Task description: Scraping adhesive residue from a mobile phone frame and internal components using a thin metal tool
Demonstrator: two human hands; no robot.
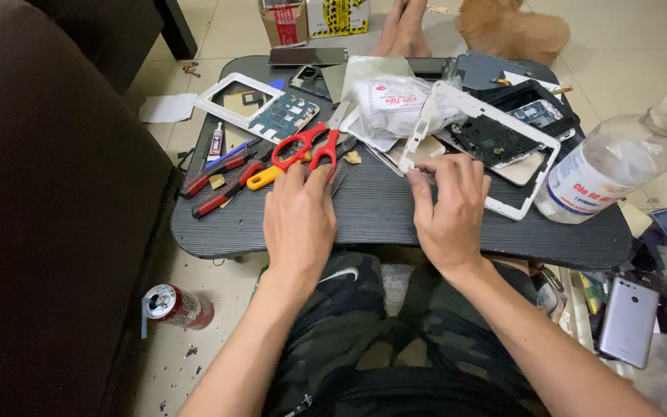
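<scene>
Roughly, hands first:
left hand (299, 220): flat on the dark table (380, 212), fingers loose, tips touching the red-handled scissors (310, 147); grips nothing.
right hand (451, 208): fingers pinched on the near edge of the white phone frame (496, 127), which lies tilted across the table's middle-right.
hands: apart, side by side.
by left hand: red-handled pliers (221, 185), glue tube (215, 143), circuit board (283, 118).
behind frame: white plastic bag (395, 104).
right edge: clear bottle (611, 166).
floor: red can (175, 306), silver phone (627, 320).
</scene>
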